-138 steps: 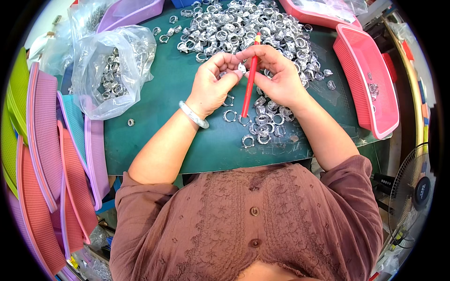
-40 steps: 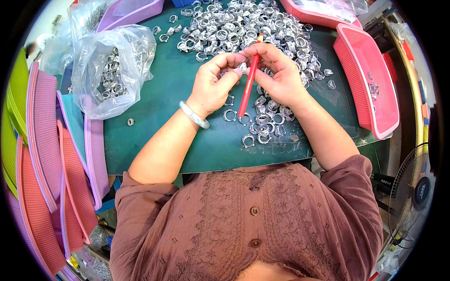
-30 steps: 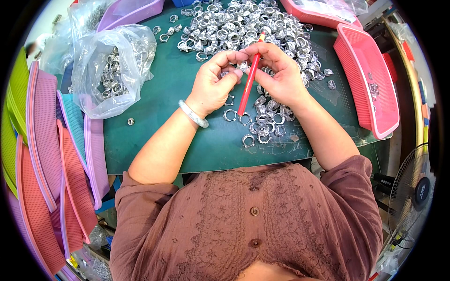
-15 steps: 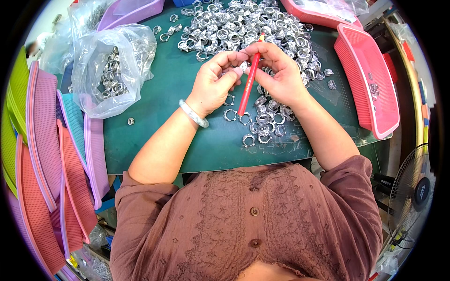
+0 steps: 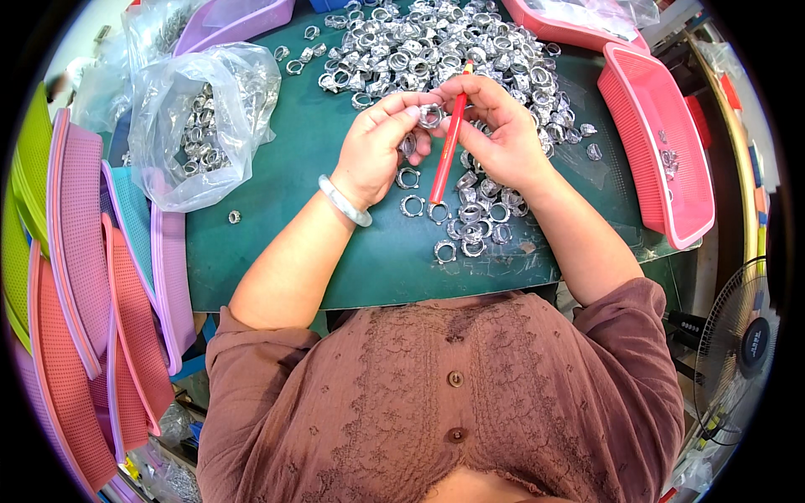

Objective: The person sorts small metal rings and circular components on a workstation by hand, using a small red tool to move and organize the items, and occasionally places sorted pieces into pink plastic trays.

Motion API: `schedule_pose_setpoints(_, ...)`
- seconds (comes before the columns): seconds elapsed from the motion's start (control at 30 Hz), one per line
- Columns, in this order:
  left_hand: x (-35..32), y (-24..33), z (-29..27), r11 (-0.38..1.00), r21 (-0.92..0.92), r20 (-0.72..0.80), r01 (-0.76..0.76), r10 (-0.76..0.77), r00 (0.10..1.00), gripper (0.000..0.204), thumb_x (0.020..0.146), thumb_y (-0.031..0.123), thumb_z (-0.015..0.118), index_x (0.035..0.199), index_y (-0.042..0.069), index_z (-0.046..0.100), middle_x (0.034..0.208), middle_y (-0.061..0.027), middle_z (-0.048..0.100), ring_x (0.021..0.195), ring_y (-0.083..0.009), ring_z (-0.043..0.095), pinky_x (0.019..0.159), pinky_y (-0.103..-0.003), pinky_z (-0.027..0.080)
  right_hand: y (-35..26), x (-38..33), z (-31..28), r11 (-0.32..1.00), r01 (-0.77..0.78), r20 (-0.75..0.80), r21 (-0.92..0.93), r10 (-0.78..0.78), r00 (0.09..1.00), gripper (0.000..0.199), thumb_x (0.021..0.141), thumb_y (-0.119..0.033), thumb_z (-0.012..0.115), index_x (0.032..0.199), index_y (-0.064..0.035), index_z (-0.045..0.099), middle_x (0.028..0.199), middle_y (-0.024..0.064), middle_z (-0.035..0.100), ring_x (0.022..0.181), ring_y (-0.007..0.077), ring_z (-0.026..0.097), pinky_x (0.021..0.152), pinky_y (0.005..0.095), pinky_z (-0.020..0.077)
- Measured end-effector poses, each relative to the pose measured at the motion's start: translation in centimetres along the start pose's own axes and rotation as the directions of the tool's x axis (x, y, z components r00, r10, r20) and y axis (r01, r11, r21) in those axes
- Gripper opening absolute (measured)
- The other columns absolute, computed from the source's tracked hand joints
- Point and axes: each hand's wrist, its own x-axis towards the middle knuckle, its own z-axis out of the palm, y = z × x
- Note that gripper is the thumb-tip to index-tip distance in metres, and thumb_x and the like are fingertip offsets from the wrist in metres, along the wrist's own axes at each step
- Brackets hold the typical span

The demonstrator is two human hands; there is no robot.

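Between the thumb and forefinger of my left hand (image 5: 374,149) is a silver-coloured metal ring (image 5: 423,118), its round opening in view. A second ring (image 5: 408,146) shows under those fingers, against the palm side. My right hand (image 5: 508,141) is closed on a red pencil (image 5: 449,144), which slants down toward me; its fingertips meet the far side of the held ring. Just below my hands lies a small group of loose rings (image 5: 475,212) on the green tabletop (image 5: 293,243). Beyond them spreads a large heap of similar rings (image 5: 436,50).
A clear plastic bag (image 5: 155,172) with rings stands at the left, near one stray ring (image 5: 234,217). Stacked baskets (image 5: 80,235) crowd the left edge. A pink basket (image 5: 629,92) with a few rings sits right, above a fan (image 5: 725,352). A purple tray (image 5: 239,25) is at the back.
The ring in my left fingers has turned so its opening shows, and the left thumb has shifted up. The pencil's lower end has swung slightly right. My forearms stay nearly still.
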Motion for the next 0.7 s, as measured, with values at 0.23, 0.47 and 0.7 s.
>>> schedule_pose_setpoints(0.23,0.4,0.3,-1.2,0.924,-0.350,0.047,0.154,-0.147,0.988,0.029,0.092,0.020,0.035,0.104,0.001,0.054,0.078,-0.0093,0.060,0.060,-0.0138,0.051,0.054,-0.026,0.042,0.2,0.0,0.0,1.000,-0.001,-0.010,0.020,0.001,1.000,0.034,0.076,0.005,0.055,0.109,-0.0052,0.052,0.102,0.0056,0.059,0.091,0.0130,0.058,0.070,0.0245,0.0475)
schedule_pose_setpoints(0.47,0.5,0.3,-1.4,0.885,-0.431,0.070,0.176,-0.162,0.984,0.027,0.091,0.022,0.037,0.098,0.002,0.055,0.079,-0.0099,0.060,0.062,-0.0143,0.052,0.053,-0.026,0.041,0.1,-0.1,0.0,1.000,0.001,-0.016,0.017,-0.001,1.000,0.034,0.077,0.004,0.055,0.109,-0.0053,0.052,0.102,0.0050,0.059,0.091,0.0126,0.057,0.070,0.0241,0.0472)
schedule_pose_setpoints(0.7,-0.4,3.2,-1.5,0.950,-0.313,0.041,0.008,0.005,0.999,0.016,0.086,0.014,0.051,0.095,0.002,0.054,0.092,-0.0122,0.057,0.069,-0.0140,0.050,0.052,-0.022,0.039,0.0,0.1,-0.1,1.000,-0.007,-0.026,-0.007,0.007,1.000,0.033,0.076,0.003,0.056,0.108,-0.0058,0.053,0.100,0.0048,0.060,0.092,0.0121,0.057,0.070,0.0239,0.0466)
